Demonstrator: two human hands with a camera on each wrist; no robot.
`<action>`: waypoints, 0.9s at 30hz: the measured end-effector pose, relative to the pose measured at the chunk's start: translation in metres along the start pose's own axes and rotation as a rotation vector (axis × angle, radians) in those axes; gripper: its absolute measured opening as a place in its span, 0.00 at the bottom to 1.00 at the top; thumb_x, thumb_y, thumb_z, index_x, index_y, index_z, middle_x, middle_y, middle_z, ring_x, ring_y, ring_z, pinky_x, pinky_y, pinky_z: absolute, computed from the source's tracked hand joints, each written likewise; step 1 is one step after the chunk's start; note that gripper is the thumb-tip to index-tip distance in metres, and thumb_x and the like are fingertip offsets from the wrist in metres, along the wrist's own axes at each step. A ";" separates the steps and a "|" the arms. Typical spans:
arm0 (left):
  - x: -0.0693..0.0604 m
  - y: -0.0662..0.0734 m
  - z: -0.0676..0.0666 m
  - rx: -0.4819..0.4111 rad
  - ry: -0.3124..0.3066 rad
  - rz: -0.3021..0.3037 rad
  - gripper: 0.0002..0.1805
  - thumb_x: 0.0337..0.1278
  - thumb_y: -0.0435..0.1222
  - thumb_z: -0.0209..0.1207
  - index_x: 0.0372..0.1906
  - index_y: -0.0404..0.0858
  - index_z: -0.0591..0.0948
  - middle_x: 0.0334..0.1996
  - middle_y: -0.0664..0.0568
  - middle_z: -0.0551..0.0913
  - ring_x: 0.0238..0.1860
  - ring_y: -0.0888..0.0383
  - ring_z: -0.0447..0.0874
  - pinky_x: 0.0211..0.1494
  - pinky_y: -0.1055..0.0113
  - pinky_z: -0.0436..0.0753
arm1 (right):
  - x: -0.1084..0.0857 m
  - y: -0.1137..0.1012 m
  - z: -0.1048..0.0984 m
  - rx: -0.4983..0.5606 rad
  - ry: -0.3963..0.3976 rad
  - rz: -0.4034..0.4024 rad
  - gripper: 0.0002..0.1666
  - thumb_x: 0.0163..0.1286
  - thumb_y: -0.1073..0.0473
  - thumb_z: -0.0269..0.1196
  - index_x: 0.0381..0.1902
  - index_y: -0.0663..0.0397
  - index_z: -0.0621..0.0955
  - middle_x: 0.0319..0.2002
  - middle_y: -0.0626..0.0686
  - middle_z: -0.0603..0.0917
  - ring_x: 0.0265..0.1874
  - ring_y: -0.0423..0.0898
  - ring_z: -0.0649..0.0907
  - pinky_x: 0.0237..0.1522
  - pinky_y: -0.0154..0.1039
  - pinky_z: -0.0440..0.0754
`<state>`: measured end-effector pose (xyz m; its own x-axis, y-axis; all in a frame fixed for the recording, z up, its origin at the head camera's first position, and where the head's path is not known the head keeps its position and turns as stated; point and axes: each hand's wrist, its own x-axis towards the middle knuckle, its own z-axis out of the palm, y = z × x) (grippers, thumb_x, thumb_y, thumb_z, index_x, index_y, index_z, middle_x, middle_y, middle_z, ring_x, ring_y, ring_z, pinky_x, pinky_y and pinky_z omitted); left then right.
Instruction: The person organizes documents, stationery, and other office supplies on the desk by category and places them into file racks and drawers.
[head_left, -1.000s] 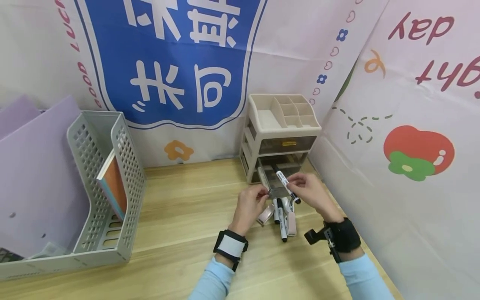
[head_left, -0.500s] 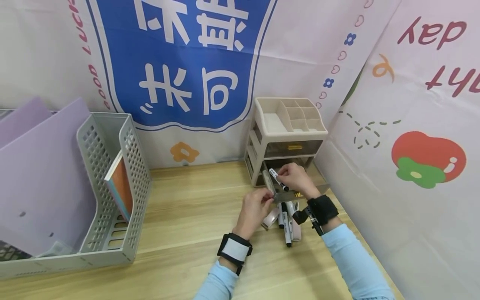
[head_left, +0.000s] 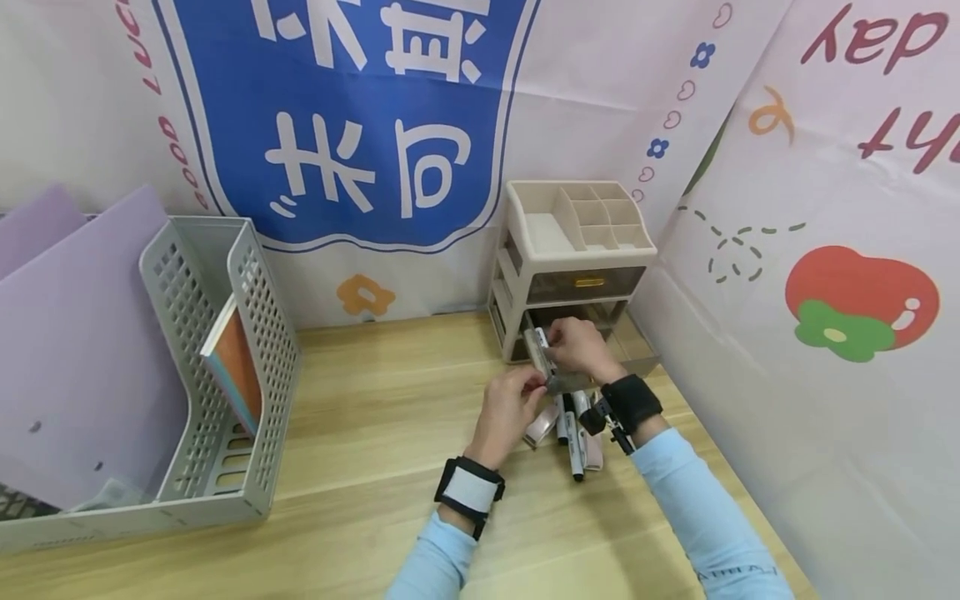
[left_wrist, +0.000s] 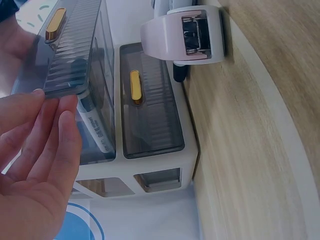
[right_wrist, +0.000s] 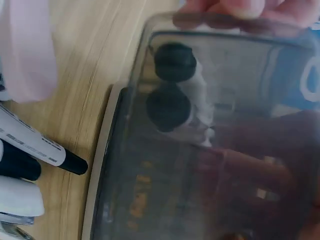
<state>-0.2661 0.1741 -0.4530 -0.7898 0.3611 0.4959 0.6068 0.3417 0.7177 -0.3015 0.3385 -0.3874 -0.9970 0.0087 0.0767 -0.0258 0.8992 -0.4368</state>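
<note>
Drawer [right_wrist: 240,65], two caps [right_wrist: 169,106] inside, clearest from right wrist

Bright, even light casts soft shadows on the tabletop [head_left: 375,433]; the drawer [right_wrist: 170,170] blurs in the right wrist view.

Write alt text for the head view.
A person's left hand pinches the corner of an open drawer while the right hand, inside it, holds a marker. Other markers lie on the table; a gray rack stands at left.
</note>
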 end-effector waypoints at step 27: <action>0.001 -0.003 0.001 -0.017 0.010 -0.001 0.04 0.56 0.27 0.66 0.36 0.35 0.85 0.35 0.46 0.89 0.35 0.56 0.89 0.40 0.72 0.88 | -0.143 0.011 0.095 -0.388 0.336 -0.072 0.13 0.51 0.72 0.69 0.34 0.64 0.78 0.21 0.59 0.80 0.15 0.50 0.78 0.10 0.41 0.74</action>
<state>-0.2685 0.1748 -0.4551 -0.7911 0.3522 0.5002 0.6048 0.3272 0.7261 -0.1657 0.3057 -0.4884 -0.9136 0.0232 0.4059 -0.0011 0.9982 -0.0597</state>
